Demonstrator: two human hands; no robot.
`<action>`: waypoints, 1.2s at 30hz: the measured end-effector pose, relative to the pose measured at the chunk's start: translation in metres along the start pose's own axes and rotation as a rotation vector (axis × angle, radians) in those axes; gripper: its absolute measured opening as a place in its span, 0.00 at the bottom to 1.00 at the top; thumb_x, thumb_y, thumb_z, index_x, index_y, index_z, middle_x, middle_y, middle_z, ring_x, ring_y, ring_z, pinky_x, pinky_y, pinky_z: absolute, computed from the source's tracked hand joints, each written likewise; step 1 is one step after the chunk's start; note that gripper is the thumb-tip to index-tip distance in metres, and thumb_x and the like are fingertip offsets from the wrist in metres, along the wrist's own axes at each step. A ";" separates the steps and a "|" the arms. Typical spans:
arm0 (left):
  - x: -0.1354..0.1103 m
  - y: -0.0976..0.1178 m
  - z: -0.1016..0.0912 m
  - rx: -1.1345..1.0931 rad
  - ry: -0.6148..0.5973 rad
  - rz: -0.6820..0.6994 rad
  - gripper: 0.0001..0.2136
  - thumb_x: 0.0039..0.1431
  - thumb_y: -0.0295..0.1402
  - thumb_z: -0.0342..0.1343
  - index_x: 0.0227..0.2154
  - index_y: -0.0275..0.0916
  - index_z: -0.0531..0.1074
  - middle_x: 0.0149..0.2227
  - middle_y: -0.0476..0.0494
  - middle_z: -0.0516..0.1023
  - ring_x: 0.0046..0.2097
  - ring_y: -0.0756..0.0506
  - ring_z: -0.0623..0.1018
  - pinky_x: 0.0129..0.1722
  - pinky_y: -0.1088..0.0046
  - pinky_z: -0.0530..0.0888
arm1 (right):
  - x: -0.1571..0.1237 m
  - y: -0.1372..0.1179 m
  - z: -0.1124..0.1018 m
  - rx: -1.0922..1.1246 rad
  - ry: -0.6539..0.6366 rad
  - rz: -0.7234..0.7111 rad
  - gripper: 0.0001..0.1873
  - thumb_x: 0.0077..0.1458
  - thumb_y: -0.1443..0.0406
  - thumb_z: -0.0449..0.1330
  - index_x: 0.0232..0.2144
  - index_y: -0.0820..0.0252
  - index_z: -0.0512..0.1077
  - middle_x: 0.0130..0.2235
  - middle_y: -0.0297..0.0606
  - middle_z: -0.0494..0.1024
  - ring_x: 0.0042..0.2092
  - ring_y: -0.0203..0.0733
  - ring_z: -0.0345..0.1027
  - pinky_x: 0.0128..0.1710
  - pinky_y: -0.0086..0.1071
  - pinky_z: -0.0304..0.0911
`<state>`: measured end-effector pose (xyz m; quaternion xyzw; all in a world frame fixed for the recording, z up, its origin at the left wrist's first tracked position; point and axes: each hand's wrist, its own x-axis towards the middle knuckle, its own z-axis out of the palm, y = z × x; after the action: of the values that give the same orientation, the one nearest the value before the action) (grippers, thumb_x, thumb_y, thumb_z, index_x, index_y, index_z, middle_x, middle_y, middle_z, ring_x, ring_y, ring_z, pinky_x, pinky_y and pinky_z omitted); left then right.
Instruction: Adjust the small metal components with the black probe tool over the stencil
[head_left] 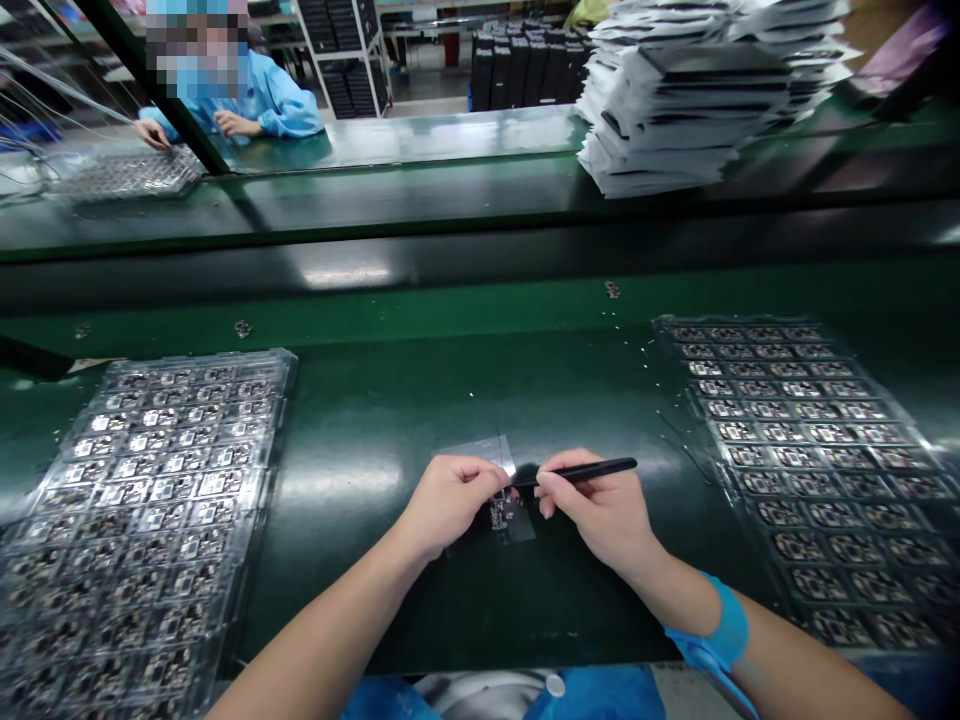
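Observation:
My right hand grips black tweezers like a pen, their tip pointing left toward my other hand. The thumb and forefinger of my left hand are pinched together close to that tip; what lies between them is too small to make out. Just under the fingertips is a small circuit board, partly covered by my left hand. It lies on a clear plastic sheet on the green work surface. A thin dark wire sticks up beyond my fingers.
Clear trays full of circuit boards flank me, a left tray and a right tray. Loose boards lie along the back strip. Loose wires lie beside the right tray. Beyond are stacked white packages and a co-worker in blue.

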<state>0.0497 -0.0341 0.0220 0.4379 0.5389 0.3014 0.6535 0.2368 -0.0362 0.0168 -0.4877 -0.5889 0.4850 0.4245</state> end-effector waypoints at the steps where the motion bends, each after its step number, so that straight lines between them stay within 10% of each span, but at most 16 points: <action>1: 0.000 0.000 0.000 -0.001 -0.001 0.000 0.10 0.55 0.35 0.55 0.24 0.37 0.78 0.30 0.46 0.80 0.33 0.47 0.76 0.32 0.76 0.69 | 0.000 0.001 0.000 0.001 -0.003 -0.001 0.10 0.56 0.60 0.60 0.28 0.61 0.73 0.22 0.34 0.75 0.22 0.37 0.70 0.23 0.29 0.67; 23: -0.002 0.006 0.001 -0.006 -0.005 -0.037 0.10 0.54 0.35 0.57 0.24 0.35 0.78 0.28 0.47 0.79 0.29 0.50 0.73 0.28 0.78 0.67 | -0.002 0.006 -0.001 -0.020 -0.034 -0.009 0.05 0.56 0.64 0.60 0.30 0.60 0.73 0.21 0.32 0.74 0.23 0.38 0.71 0.25 0.29 0.66; 36: 0.001 0.003 -0.001 0.075 0.015 0.026 0.11 0.55 0.35 0.56 0.22 0.35 0.76 0.23 0.49 0.74 0.27 0.52 0.69 0.28 0.79 0.64 | -0.006 0.001 0.003 -0.270 -0.038 -0.571 0.09 0.55 0.74 0.60 0.37 0.58 0.72 0.30 0.37 0.77 0.31 0.41 0.73 0.31 0.32 0.68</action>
<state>0.0494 -0.0318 0.0244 0.4668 0.5491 0.2927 0.6284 0.2351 -0.0429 0.0149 -0.3453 -0.7689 0.2726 0.4639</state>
